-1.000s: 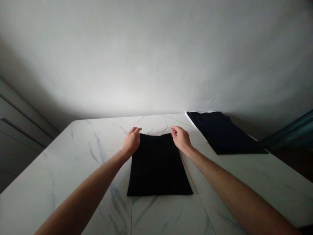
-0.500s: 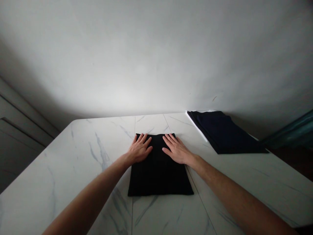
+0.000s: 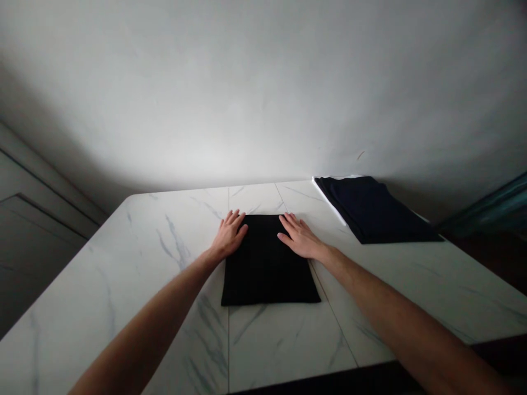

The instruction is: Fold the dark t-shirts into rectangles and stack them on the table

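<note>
A black folded cloth (image 3: pixel 269 274), roughly square, lies flat on the marble-patterned table in front of me. My left hand (image 3: pixel 229 235) rests on its far left corner, fingers stretched out and partly over the edge. On the far right corner lies my right hand (image 3: pixel 300 237), also flat with the fingers extended. Neither hand grips the cloth. Whether the cloth is a garment cannot be told from its plain dark surface.
A stack of folded dark navy and black cloths (image 3: pixel 379 211), with a white one at the bottom, lies at the table's back right. The white table (image 3: pixel 135 263) meets a pale wall (image 3: pixel 247 99). Grey panelled doors (image 3: pixel 33 236) stand at the left.
My hands have moved slightly apart, to the cloth's side edges. The whole view has shifted a little, so the table's near edge now shows at the bottom.
</note>
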A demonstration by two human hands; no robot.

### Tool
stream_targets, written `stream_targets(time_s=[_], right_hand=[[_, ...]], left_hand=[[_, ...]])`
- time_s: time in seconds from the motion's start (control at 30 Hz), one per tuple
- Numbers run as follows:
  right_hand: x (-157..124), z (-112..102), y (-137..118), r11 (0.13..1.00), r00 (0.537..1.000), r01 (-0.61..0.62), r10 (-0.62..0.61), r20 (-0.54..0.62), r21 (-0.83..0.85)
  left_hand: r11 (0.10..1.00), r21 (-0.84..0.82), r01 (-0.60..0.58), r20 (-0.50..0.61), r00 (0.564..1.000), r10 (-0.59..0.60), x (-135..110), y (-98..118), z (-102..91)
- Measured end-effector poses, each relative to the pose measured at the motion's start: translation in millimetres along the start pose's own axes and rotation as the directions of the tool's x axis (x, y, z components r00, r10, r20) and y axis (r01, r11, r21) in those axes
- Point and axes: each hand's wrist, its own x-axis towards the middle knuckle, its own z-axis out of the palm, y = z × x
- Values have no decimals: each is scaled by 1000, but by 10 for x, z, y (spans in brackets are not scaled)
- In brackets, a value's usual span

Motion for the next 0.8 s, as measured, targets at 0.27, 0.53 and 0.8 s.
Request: stream_targets(time_s=[0.27,0.53,0.8], right_hand=[[-1269,-279,-66,878,932,-337,362,-12,341],[-1681,-200,-470,432,814,-561,439,379,706],[-1640,-237,-527,282,765,-612,451,461,739]], left_hand=[[911,-218,349,235,925,-298,-1359,-19,-486],[551,-557,621,500,781,-375,-1692,321,-394],[112,-639,761,657,616,-435,-1672,408,-404]])
